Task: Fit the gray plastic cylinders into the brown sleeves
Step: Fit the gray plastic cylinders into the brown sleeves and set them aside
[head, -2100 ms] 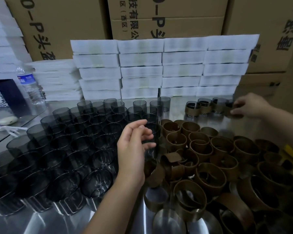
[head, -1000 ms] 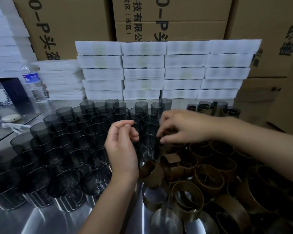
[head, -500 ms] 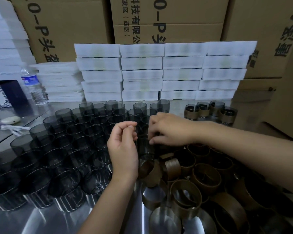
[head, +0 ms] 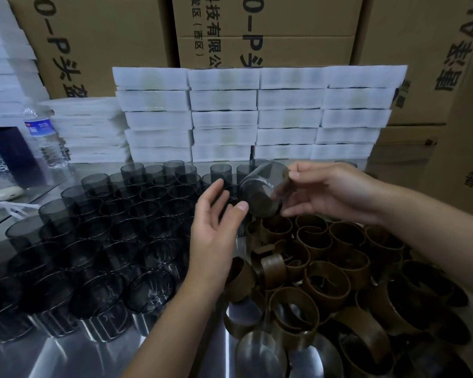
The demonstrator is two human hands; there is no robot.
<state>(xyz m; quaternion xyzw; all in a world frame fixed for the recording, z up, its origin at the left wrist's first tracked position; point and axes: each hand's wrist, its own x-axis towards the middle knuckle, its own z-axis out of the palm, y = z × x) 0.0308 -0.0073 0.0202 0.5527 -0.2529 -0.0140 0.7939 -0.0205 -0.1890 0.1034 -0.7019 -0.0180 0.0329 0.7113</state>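
The right hand (head: 336, 192) pinches 1 gray cylinder (head: 260, 192) between thumb and fingers, holding it tilted in the air. The left hand (head: 213, 230) is loosely spread and holds nothing, its thumb tip just beside the cylinder's lower edge. Upright gray cylinders (head: 99, 241) crowd the table (head: 66, 358) left of it. Brown sleeves (head: 325, 274) lie heaped under the right hand.

Cylinders (head: 93, 241) stand packed on the desk (head: 49, 358) left of the left hand (head: 216, 230). Sleeves (head: 325, 268) lie heaped below the right hand (head: 331, 192), whose cylinder (head: 262, 192) tilts between both hands. Boxes (head: 257, 115) stack behind them, cartons (head: 257, 31) behind those.
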